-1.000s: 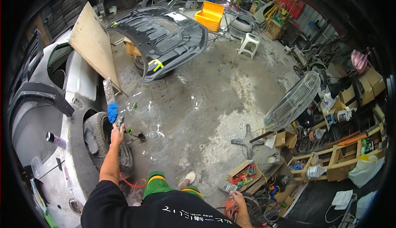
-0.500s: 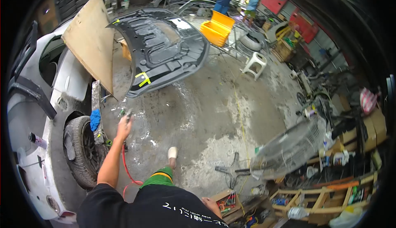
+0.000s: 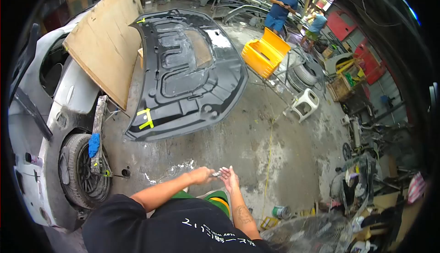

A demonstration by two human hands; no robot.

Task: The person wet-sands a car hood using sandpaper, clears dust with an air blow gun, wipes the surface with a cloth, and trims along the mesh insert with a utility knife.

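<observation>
Over a stained workshop floor, a dark hood panel spreads beyond a worker's hands: the right hand open, fingers apart; the left hand curled around a small pale object, blurred, between them. A loosened grip could drop it.

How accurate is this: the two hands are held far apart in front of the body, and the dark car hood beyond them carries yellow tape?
Not quite: the head view shows the left hand and right hand close together. The dark car hood does carry yellow tape.
</observation>
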